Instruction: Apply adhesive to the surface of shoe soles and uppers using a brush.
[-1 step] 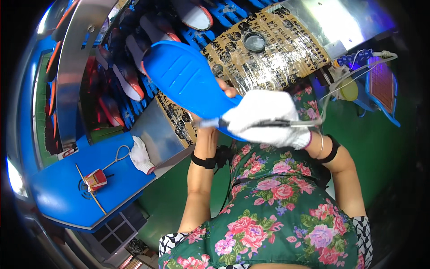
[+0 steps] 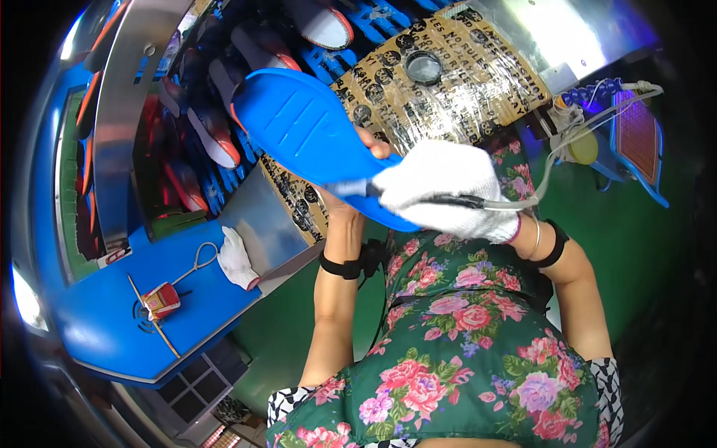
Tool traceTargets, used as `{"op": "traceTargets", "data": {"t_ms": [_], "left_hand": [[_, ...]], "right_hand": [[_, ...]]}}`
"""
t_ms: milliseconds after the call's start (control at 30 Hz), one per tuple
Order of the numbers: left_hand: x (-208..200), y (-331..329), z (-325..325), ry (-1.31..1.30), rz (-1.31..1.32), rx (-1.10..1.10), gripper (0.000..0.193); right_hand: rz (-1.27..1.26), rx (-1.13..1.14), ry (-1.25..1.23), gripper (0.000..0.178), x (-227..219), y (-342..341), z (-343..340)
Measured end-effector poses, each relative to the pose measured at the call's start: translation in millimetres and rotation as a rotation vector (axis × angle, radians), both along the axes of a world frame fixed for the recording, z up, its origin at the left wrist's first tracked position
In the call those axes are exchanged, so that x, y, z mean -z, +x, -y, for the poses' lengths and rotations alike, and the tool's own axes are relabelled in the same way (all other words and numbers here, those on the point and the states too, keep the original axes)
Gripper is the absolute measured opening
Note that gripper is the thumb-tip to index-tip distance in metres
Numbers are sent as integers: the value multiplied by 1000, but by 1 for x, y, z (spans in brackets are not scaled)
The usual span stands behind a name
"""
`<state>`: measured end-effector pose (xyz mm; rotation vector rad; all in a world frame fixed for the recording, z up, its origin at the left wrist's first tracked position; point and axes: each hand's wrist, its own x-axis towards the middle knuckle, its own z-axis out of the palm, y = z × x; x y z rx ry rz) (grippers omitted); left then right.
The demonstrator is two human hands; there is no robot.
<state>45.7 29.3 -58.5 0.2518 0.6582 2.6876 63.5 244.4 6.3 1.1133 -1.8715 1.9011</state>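
A bright blue shoe sole [image 2: 306, 127] is held up in front of me, bottom side facing the camera. My bare left hand [image 2: 373, 145] grips it from behind, with fingertips showing at its right edge. My right hand [image 2: 441, 187], in a white knit glove, is closed on a thin dark tool [image 2: 455, 200] with a pale hose trailing off to the right. The tool's tip rests against the narrow heel end of the sole. A black band sits on each wrist.
A blue slatted conveyor [image 2: 216, 112] carries several shoe soles at the upper left. A spare white glove [image 2: 237, 257], a small red box [image 2: 160, 300] and a wire loop lie on the blue bench [image 2: 97, 328]. A taped patterned panel [image 2: 448, 82] lies ahead, and an orange pad [image 2: 638, 134] sits at right.
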Motion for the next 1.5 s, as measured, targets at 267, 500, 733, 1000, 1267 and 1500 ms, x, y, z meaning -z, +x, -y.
{"op": "traceTargets", "data": {"t_ms": [267,500,733,1000,1267,1500], "left_hand": [[13,-9,8,201,-4,-139,113],[4,-18,17,-5,-83,-19,100],[6,-28,36,111,15,-76,109],[-8,-29,44,104,123,41,118],[-13,-44,47,-102,143,276,121],[3,-54,61,-109,232,360,110]], "right_hand": [[44,-102,-34,20,-5,16,3],[24,74,185,21,22,42,17],[-109,96,132,28,19,17,14],[53,-47,78,24,14,22,18],[-71,-326,118,25,21,19,21],[272,-284,61,14,29,5,19]]}}
